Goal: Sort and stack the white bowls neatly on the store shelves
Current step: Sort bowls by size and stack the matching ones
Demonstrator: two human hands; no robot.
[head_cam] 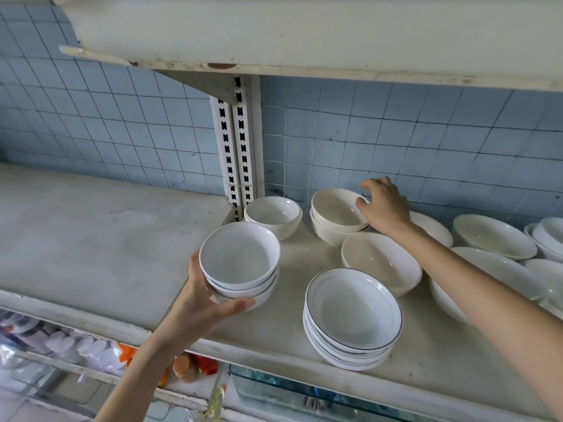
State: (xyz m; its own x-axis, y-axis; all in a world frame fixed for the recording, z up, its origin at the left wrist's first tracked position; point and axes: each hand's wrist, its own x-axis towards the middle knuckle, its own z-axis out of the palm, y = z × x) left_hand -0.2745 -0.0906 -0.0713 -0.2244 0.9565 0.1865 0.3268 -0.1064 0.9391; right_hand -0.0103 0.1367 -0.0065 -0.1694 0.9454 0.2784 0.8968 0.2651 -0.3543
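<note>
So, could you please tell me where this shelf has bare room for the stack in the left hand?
The widest bare patch is the shelf left of the slotted upright. A narrower one lies between the held stack, gripped by the left hand, and the blue-rimmed dishes. Right of that it is crowded: cream bowls, the right hand, shallow bowls close together.

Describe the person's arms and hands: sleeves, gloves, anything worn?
Nothing worn is visible. The left arm and right arm show no sleeve up to the frame edge. The left hand and right hand have no gloves, and no ring, watch or bracelet shows. No markings visible.
</note>
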